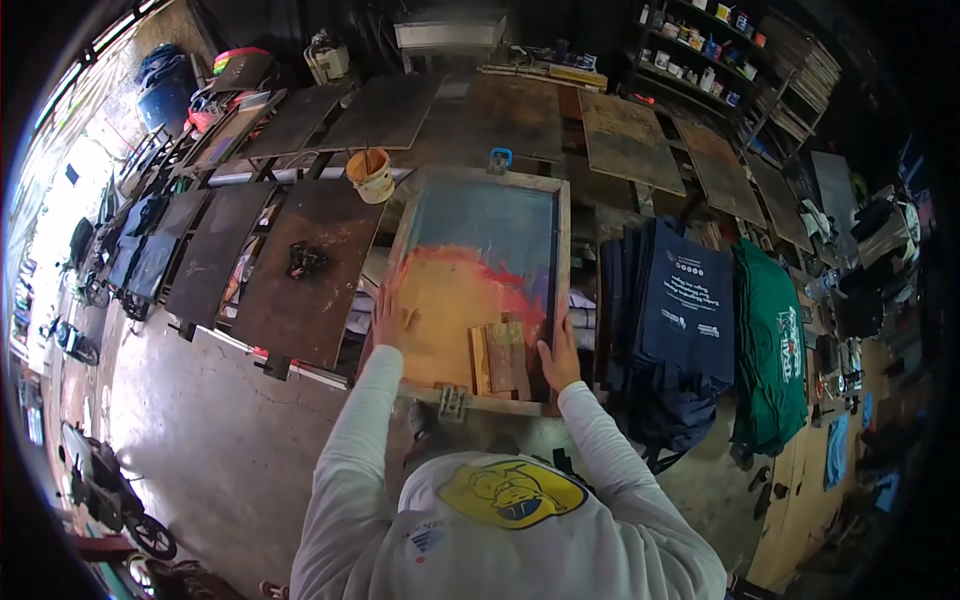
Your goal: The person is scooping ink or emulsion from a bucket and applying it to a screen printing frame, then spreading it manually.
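In front of me lies a wooden screen printing frame (563, 235), its mesh grey-blue at the far end and smeared with yellow and red ink (440, 300) nearer me. My left hand (387, 322) grips the frame's left side, thumb toward the mesh. On the opposite side my right hand (560, 355) holds the right rail, fingers along its outer edge. A wooden-handled squeegee (500, 360) rests on the inked mesh near the right hand. One metal clamp (452, 403) sits at the near rail, and a blue clamp (501, 160) at the far end.
An ink-stained bucket (371, 178) stands beyond the frame's left corner. Dark printing boards (310, 265) line the rack on both sides. To the right hang stacked navy bags (685, 300) and green bags (768, 345). Shelves with paint pots (690, 55) stand far right; a motorcycle (115, 490) is lower left.
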Available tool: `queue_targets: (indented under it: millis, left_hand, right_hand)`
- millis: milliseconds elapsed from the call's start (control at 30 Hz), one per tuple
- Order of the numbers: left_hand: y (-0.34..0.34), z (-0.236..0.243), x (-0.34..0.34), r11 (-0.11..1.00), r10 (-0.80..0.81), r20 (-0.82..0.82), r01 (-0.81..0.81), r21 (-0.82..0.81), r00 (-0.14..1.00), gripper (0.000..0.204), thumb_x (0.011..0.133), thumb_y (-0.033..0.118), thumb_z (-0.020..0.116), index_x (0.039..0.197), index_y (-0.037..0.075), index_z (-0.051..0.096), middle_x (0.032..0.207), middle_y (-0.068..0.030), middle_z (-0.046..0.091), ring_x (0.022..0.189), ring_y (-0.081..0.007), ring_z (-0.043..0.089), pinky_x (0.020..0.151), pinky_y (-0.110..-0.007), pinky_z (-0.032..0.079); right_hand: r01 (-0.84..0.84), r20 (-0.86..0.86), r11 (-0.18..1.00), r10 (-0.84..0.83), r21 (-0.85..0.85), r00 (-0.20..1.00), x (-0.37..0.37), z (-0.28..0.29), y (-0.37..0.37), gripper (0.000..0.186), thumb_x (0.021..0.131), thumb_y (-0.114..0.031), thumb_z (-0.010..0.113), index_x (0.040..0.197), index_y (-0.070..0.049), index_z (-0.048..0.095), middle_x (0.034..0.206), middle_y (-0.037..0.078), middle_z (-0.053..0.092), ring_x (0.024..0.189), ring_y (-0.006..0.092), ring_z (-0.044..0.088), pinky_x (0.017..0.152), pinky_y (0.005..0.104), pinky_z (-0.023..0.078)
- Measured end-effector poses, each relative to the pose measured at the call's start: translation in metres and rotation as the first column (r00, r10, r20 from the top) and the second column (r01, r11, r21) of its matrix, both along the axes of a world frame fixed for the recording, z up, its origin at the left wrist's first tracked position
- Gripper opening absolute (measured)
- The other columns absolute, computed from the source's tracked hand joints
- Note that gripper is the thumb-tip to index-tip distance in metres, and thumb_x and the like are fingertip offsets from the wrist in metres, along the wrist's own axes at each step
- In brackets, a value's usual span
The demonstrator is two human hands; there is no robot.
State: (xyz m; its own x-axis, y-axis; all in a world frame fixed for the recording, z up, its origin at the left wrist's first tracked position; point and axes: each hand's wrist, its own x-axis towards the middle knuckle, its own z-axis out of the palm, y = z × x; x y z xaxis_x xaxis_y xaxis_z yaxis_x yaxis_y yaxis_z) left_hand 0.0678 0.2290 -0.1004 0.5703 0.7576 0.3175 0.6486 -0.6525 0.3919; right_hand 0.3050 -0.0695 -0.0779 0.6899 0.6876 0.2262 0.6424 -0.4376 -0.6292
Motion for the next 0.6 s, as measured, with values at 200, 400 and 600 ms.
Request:
queue_targets:
  millis: [200, 400, 600]
  left_hand:
    - [0.020, -0.004, -0.016, 0.989, -0.145, -0.288, 0.137, -0.045, 0.947, 0.088, 0.091, 0.056, 0.054, 0.154, 0.003, 0.023, 0.163, -0.0168, 0.015, 0.151, -0.0348, 0.011, 0.119, -0.052, 0.018]
    - [-0.003, -0.005, 0.042, 0.936, -0.351, -0.138, 0.346, -0.056, 0.926, 0.072, 0.090, 0.053, 0.056, 0.142, 0.006, 0.042, 0.149, -0.0138, 0.041, 0.140, -0.0341, 0.033, 0.116, -0.054, 0.023]
    - [-0.064, 0.019, 0.146, 0.501, -0.819, 0.230, 0.851, -0.159, 0.525, 0.040, 0.087, 0.036, 0.060, 0.112, 0.006, 0.066, 0.125, -0.0168, 0.059, 0.118, -0.0370, 0.053, 0.105, -0.048, 0.039]
  right_hand:
    - [0.054, 0.039, 0.996, -0.051, -0.071, 0.998, -0.009, -0.006, 0.005, 0.068, 0.096, -0.031, 0.054, 0.154, -0.009, 0.025, 0.159, 0.019, 0.024, 0.137, 0.0420, 0.036, 0.112, 0.0436, 0.036]
    - [0.190, 0.065, 0.961, -0.181, -0.198, 0.981, -0.018, 0.001, 0.013, 0.060, 0.098, -0.029, 0.052, 0.152, -0.014, 0.030, 0.157, 0.013, 0.032, 0.126, 0.0401, 0.049, 0.100, 0.0434, 0.046]
    - [0.309, 0.159, 0.949, -0.296, -0.065, 0.942, -0.023, 0.001, 0.016, 0.043, 0.097, -0.021, 0.051, 0.140, -0.021, 0.048, 0.138, 0.011, 0.055, 0.108, 0.0383, 0.061, 0.088, 0.0443, 0.052]
